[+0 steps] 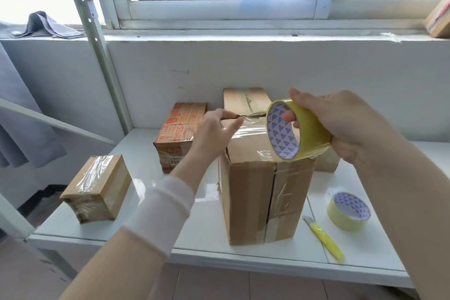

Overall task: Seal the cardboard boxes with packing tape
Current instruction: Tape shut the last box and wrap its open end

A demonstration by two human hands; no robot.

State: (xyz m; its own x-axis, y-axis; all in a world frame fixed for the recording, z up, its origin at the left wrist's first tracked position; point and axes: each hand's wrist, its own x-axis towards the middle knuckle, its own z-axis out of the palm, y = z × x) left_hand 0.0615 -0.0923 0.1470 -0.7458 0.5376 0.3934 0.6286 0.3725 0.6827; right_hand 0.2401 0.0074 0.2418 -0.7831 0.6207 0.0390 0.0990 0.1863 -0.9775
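A tall brown cardboard box point(246, 192) stands near the front of the white table point(190, 182), with old clear tape down its front seam. Above its top, my right hand point(341, 124) grips a yellowish roll of packing tape point(299, 129), fingers through the core. A clear strip runs from the roll leftward across the box top to my left hand point(214, 129), which pinches the tape's free end between thumb and fingers at the box's far left edge.
A second tape roll point(348, 212) and a yellow utility knife point(323, 238) lie at the right front. A small taped box point(97, 190) sits at the left, a red-printed box point(180, 134) behind, another brown box point(246, 100) against the wall. A metal frame post point(102, 56) rises left.
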